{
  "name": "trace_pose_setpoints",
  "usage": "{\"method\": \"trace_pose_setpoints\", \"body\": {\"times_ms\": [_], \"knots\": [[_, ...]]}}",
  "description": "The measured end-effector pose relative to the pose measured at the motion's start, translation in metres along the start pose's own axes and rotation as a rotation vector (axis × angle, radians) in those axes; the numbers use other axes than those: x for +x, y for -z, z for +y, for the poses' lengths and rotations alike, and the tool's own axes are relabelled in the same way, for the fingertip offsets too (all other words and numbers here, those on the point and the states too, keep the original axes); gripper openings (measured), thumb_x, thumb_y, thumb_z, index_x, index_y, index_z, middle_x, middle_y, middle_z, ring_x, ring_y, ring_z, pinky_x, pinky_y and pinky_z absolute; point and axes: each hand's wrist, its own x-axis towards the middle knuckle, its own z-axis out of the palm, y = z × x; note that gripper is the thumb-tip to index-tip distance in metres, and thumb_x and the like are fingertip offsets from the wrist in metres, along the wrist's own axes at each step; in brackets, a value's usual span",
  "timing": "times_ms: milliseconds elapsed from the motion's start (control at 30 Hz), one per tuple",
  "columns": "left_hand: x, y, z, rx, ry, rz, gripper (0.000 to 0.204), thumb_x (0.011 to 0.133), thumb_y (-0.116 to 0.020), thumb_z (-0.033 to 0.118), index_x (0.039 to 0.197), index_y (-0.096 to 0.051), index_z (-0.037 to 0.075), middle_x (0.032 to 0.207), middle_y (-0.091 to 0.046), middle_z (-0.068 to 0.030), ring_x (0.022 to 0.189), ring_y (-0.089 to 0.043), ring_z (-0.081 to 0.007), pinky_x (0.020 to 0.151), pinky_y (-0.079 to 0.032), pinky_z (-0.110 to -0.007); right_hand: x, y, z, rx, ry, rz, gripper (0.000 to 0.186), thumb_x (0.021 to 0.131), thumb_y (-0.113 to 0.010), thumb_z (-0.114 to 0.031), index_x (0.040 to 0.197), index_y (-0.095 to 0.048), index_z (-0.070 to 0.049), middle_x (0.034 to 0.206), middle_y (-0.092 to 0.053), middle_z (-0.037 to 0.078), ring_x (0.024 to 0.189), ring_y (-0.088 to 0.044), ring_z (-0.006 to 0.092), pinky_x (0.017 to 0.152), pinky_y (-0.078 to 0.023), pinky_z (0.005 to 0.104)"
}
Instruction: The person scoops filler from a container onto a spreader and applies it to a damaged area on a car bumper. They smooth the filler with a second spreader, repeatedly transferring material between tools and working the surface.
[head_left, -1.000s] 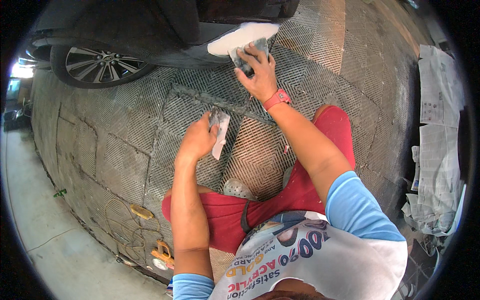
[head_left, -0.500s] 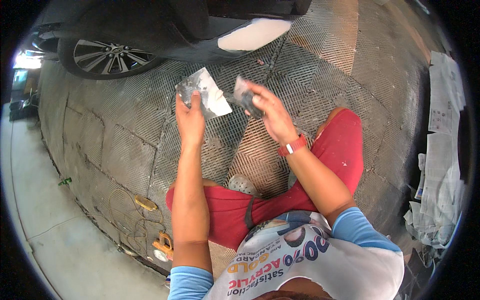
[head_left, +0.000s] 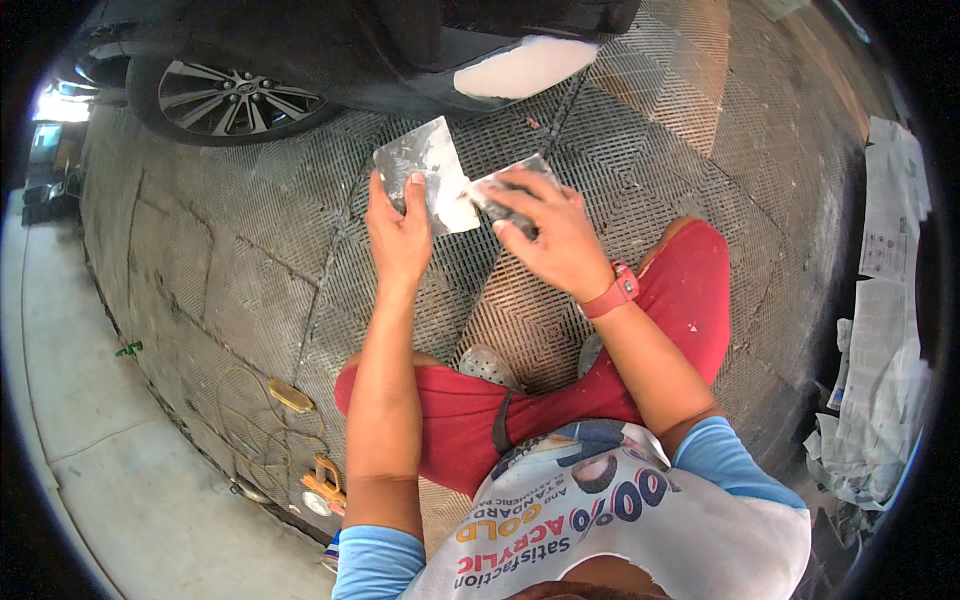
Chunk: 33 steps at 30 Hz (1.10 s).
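My left hand (head_left: 400,225) grips a square putty board (head_left: 430,150) smeared grey and white, thumb over its face. My right hand (head_left: 550,225), with a red watch at the wrist, holds a smaller flat spreader (head_left: 530,165), darkened by smears and partly hidden by the fingers; its edge meets the board's right side, at a lump of white paste. Beyond both hands, a white filler patch (head_left: 520,70) covers the lower edge of a dark car's bumper (head_left: 400,85).
I sit cross-legged on patterned floor tiles (head_left: 200,280). A car wheel (head_left: 235,105) stands at upper left. At lower left lie a looped cord, a yellow block (head_left: 290,395) and an orange tool (head_left: 325,470), beside a pale strip. Newspaper sheets (head_left: 880,300) line the right edge.
My right hand has come back from the car's white patch to the board. My left hand has raised the board and turned its smeared face up.
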Motion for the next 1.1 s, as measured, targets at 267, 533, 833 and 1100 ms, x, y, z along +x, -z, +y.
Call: {"method": "trace_pose_setpoints", "body": {"times_ms": [267, 533, 833, 1100], "knots": [[0.016, 0.021, -0.050, -0.273, 0.145, 0.032, 0.045, 0.111, -0.069, 0.026, 0.139, -0.062, -0.008, 0.120, -0.078, -0.0171, 0.105, -0.073, -0.0235, 0.094, -0.057, -0.037, -0.007, -0.014, 0.031, -0.102, 0.101, -0.060, 0.045, 0.099, -0.074, -0.027, 0.143, -0.074, -0.019, 0.149, -0.067, 0.009, 0.140, -0.063, 0.0310, 0.116, -0.047, 0.0544], [-0.019, 0.006, -0.043, 0.592, -0.024, -0.728, 0.057, 0.105, -0.067, 0.023, 0.150, -0.057, -0.010, 0.112, -0.075, -0.0396, 0.111, -0.073, -0.0548, 0.100, -0.058, -0.058, 0.096, -0.005, 0.076, 0.033, 0.003, 0.511, 0.045, 0.101, -0.072, -0.036, 0.142, -0.074, -0.019, 0.151, -0.067, 0.008, 0.139, -0.065, 0.0323, 0.115, -0.045, 0.0573], [-0.018, 0.008, -0.030, 0.558, -0.012, -0.723, 0.052, 0.104, -0.068, 0.020, 0.146, -0.060, -0.008, 0.109, -0.075, -0.0397, 0.108, -0.073, -0.0554, 0.100, -0.057, -0.061, 0.092, -0.028, 0.081, -0.245, 0.120, 0.422, 0.052, 0.097, -0.075, -0.035, 0.147, -0.071, -0.027, 0.155, -0.063, 0.005, 0.151, -0.055, 0.0291, 0.113, -0.034, 0.0777], [-0.017, 0.002, -0.025, 0.556, -0.011, -0.739, 0.053, 0.103, -0.068, 0.019, 0.147, -0.059, -0.009, 0.109, -0.075, -0.0397, 0.108, -0.072, -0.0565, 0.101, -0.056, -0.060, 0.120, -0.003, 0.073, -0.312, 0.121, 0.492, 0.049, 0.099, -0.072, -0.039, 0.147, -0.073, -0.030, 0.154, -0.065, 0.002, 0.145, -0.060, 0.0277, 0.119, -0.031, 0.0723]]}}
